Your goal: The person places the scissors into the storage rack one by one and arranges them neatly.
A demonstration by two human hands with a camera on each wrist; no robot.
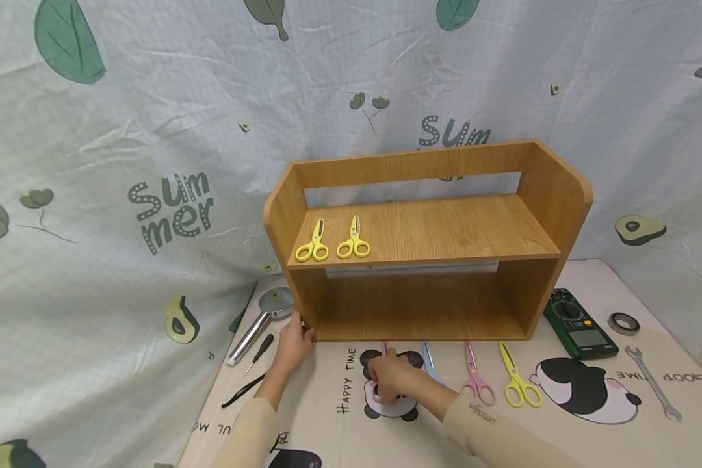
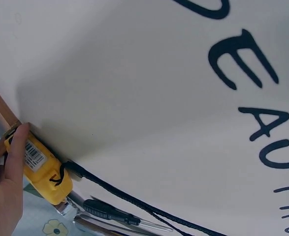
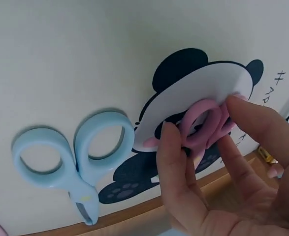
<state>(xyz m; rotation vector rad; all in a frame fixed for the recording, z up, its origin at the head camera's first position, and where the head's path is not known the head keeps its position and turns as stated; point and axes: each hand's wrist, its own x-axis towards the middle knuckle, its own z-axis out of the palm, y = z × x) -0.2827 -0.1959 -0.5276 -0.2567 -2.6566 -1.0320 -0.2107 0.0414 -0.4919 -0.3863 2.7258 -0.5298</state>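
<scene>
From the head view, a wooden shelf (image 1: 421,247) is standing on a printed mat (image 1: 561,416) reading "HAPPY TIME", before a leaf-patterned cloth (image 1: 123,143) lettered "Summer". The left hand (image 1: 294,344) is resting against the shelf's lower left corner; the right hand (image 1: 389,378) is lying over pink scissors (image 1: 380,390) on the mat.

From the left wrist, straight fingers (image 2: 14,157) are pressing a yellow barcoded tool (image 2: 42,169); large dark letters are crossing the mat.

From the right wrist, curled fingers (image 3: 174,157) are pinching the pink scissors' handles (image 3: 206,125) over a panda print, just beside blue scissors (image 3: 75,157).
</scene>
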